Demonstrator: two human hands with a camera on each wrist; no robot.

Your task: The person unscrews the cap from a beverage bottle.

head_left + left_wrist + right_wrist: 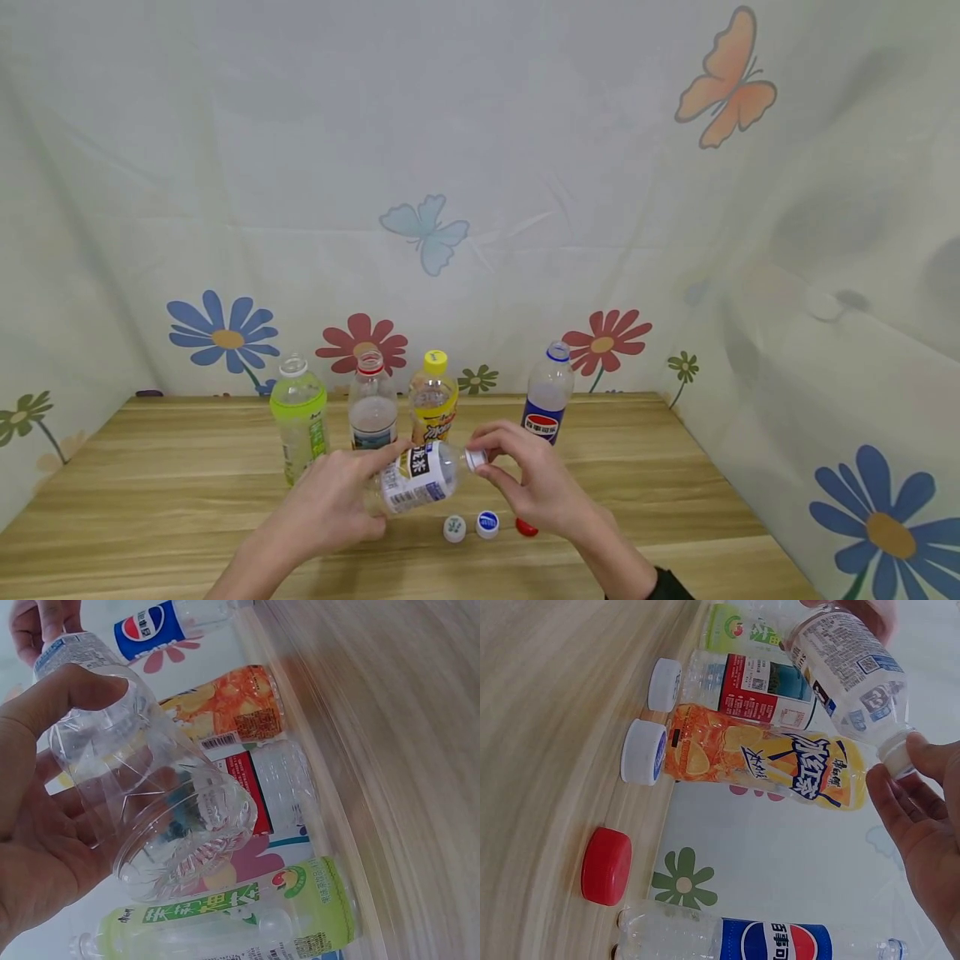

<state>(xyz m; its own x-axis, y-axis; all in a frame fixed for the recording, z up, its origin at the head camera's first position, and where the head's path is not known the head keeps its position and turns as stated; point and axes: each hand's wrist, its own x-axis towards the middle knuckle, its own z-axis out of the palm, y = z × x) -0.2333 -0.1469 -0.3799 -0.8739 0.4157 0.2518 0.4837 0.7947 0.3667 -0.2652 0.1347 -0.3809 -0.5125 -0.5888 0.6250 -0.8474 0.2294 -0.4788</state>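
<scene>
A clear plastic bottle [420,479] with a white label is held tilted on its side above the table. My left hand [337,500] grips its body, and in the left wrist view the ribbed base [187,832] points away from the palm. At the other end, my right hand [536,479] pinches a white cap [896,754] at the bottle's neck between thumb and fingertips. Below the hands lie a white cap with a green mark [454,528], a white cap with a blue top [487,524] and a red cap [527,527], partly hidden by my right hand.
Behind the hands stand a green-labelled bottle [300,417], a bottle with a red neck ring [372,408] and a yellow-capped iced tea bottle [433,400]. Further right is an uncapped Pepsi bottle [547,396]. A flowered cloth [480,292] hangs behind the wooden table [660,483].
</scene>
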